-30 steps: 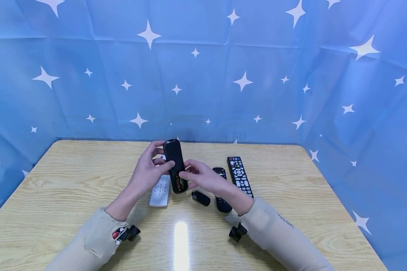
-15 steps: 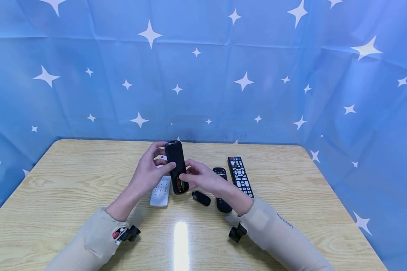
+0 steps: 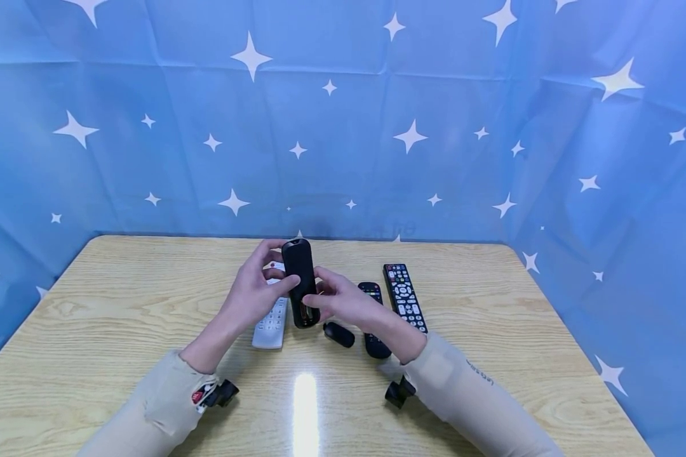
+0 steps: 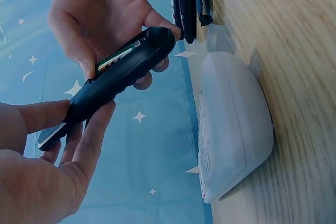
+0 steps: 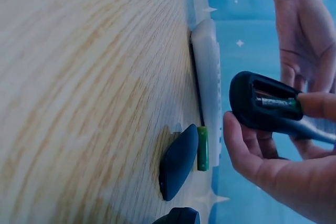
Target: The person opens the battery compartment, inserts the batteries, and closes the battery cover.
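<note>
A black remote control [image 3: 298, 263] is held above the table, its back facing up with the battery compartment uncovered. My left hand [image 3: 250, 289] grips its upper end between thumb and fingers. At the lower end, my right hand [image 3: 345, 301] holds it from below, the thumb at the compartment. In the right wrist view one battery [image 5: 274, 102] lies inside, its end touched by my right thumb [image 5: 317, 105]. On the table sits the small black battery cover [image 3: 339, 334], and beside it a green battery [image 5: 203, 150], which I cannot make out in the head view.
A white remote [image 3: 270, 327] lies on the wooden table [image 3: 148, 304] partly under the left hand. Two black remotes lie to the right: a shorter one [image 3: 375, 346], partly behind the right forearm, and a longer one [image 3: 403, 293]. A blue star-patterned curtain [image 3: 343, 146] hangs behind.
The held remote has shifted slightly right and down in the head view, with the left hand moving along. My right thumb stays at the compartment and now covers more of it.
</note>
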{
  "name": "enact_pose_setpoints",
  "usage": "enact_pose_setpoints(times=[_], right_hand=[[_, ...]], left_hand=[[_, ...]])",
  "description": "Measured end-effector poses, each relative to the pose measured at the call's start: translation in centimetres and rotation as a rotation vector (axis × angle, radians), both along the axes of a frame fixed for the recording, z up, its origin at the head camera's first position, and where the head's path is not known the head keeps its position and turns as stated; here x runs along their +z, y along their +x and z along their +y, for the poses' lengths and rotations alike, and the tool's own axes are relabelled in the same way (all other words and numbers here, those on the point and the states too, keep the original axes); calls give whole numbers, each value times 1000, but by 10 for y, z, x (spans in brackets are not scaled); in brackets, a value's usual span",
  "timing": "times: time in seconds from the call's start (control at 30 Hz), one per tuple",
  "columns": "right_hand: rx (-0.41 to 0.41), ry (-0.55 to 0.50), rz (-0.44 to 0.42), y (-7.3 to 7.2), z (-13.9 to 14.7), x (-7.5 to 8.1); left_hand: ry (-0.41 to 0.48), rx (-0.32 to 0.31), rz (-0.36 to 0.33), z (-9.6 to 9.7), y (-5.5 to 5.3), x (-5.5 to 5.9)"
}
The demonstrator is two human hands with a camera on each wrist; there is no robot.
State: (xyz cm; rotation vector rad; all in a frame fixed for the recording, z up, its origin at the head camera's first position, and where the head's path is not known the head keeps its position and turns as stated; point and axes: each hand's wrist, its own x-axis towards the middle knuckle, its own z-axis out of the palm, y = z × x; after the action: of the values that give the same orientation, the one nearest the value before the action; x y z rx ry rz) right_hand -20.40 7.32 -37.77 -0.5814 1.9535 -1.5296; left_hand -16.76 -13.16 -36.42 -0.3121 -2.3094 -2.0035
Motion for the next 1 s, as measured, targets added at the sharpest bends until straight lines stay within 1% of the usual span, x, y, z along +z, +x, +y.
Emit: enact_pose_setpoints(times=[0.17, 0.43, 0.67, 0.77, 0.9, 1.0], right_hand=[[3, 2, 10, -1, 0, 0], [19, -3, 6, -2, 2, -1], [10, -5, 13, -2, 3, -3], [19, 11, 64, -1, 2, -4], [32, 50, 157, -1, 2, -5], [31, 71, 197, -3, 2, -4]], left_hand=[[-13, 0, 8, 1, 0, 0], [-14, -3, -16, 2, -1, -2], [-20, -7, -17, 2, -1, -2], [-12, -6, -11, 2, -2, -1], [-6, 0, 0, 1, -3, 2], [-4, 0, 0, 0, -4, 3]])
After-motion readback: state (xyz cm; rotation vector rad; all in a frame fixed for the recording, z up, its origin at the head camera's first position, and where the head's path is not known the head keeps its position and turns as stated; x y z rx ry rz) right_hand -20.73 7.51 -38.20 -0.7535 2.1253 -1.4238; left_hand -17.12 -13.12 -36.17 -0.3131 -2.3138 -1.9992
